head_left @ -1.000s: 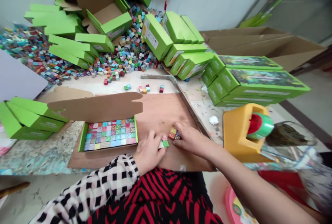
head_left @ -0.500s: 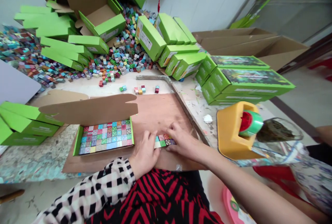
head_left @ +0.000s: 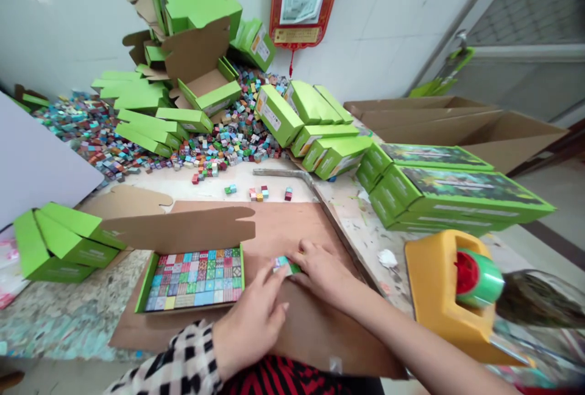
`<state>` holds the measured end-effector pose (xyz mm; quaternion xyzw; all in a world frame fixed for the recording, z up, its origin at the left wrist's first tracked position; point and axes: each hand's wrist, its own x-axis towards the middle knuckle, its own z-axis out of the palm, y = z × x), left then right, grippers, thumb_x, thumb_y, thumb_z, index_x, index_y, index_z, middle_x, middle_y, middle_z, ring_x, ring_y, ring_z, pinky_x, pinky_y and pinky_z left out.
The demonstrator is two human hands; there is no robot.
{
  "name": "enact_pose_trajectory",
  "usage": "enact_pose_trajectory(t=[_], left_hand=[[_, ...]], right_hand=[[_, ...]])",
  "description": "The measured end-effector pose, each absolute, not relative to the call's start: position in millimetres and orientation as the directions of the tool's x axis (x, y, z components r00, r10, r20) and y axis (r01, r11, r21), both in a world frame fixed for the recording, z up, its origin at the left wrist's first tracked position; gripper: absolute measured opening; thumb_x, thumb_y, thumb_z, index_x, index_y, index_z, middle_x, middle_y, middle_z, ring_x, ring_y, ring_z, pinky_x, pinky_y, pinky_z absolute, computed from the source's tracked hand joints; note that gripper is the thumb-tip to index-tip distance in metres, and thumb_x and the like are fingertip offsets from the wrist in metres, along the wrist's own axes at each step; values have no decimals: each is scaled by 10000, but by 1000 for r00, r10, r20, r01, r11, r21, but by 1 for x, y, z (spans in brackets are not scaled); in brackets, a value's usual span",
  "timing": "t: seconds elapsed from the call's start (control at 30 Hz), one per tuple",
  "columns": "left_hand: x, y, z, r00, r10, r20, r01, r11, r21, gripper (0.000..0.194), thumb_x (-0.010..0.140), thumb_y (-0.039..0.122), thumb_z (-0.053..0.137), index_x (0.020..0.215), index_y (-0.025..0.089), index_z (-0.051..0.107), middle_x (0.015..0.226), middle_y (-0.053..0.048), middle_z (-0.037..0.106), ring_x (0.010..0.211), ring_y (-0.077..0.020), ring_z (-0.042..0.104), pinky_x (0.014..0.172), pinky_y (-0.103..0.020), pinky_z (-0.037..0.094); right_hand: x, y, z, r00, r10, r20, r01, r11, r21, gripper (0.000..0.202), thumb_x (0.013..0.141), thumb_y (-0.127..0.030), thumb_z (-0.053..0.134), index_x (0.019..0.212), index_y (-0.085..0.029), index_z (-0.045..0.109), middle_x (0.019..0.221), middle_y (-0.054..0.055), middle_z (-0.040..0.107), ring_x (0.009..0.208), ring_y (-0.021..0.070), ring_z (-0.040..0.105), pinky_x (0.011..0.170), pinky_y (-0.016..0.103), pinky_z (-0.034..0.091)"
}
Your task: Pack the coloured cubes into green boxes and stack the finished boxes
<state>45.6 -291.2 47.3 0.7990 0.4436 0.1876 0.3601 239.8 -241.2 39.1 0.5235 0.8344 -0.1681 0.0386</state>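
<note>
An open green box (head_left: 142, 285) stands on the brown board, its brown lid raised at the back. Rows of small patterned cubes (head_left: 196, 282) fill it. Just right of the box, a short cluster of the same small cubes (head_left: 282, 263) lies on the board, partly hidden by my fingers. My left hand (head_left: 251, 319) presses its fingertips against the cluster's left and near side. My right hand (head_left: 322, 273) has its fingers curled over the right end of it. Both hands are closed around these cubes, low on the board.
Loose cubes (head_left: 223, 151) are heaped along the wall among green boxes (head_left: 278, 117). A metal bar (head_left: 326, 203) edges the board (head_left: 292, 224). A yellow tape dispenser (head_left: 429, 297), stacked green boxes (head_left: 461, 200) and brown cartons (head_left: 429, 120) stand right. Flattened green boxes (head_left: 68, 239) lie left.
The view has tilted up, showing more of the wall calendar. Both hands have closed in on the cubes, and less of the cluster shows between them.
</note>
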Motion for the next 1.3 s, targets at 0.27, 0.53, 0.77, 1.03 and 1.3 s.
enact_pose_trajectory(t=[0.27, 0.53, 0.77, 1.03, 1.3], left_hand=[[-39, -286, 78, 535, 785, 313, 627, -617, 475, 369, 884, 154, 469, 1195, 330, 559, 951, -22, 677, 855, -168, 636, 762, -293, 544], [-95, -238, 157, 113, 819, 563, 848, -375, 375, 264, 831, 348, 554, 1052, 474, 624, 907, 143, 672, 758, -125, 609, 714, -287, 485], [-93, -125, 181, 351, 874, -336, 903, -222, 367, 514, 815, 580, 380, 1080, 242, 662, 1120, 25, 678, 1009, -202, 593, 855, -307, 458], [-93, -126, 189, 429, 667, -609, 894, -216, 394, 643, 710, 742, 442, 1151, 316, 633, 1148, 19, 665, 1048, -202, 607, 855, -254, 468], [-109, -71, 183, 353, 630, -692, 932, -173, 317, 573, 729, 567, 567, 1174, 209, 609, 1103, -30, 686, 997, -193, 624, 888, -309, 456]], right_hand=[[211, -188, 41, -367, 888, -279, 927, 325, -185, 300, 829, -386, 559, 1050, -192, 618, 1043, 121, 560, 789, 235, 614, 672, 329, 438], [257, -135, 74, -404, 843, -356, 898, 292, -329, 684, 778, -458, 625, 1386, -218, 424, 1182, 143, 563, 1045, 292, 554, 845, 360, 427], [229, -154, 45, -487, 823, -293, 860, 392, -327, 489, 709, -423, 689, 1132, -189, 610, 1112, 138, 482, 945, 277, 531, 793, 364, 427], [220, -145, 35, -436, 847, -304, 882, 336, -330, 367, 807, -449, 595, 1037, -164, 617, 1057, 129, 491, 913, 249, 532, 779, 346, 422], [257, -57, 41, -242, 948, -207, 963, 208, -173, 432, 867, -193, 486, 1294, -153, 530, 1169, 155, 526, 1042, 259, 541, 904, 342, 401]])
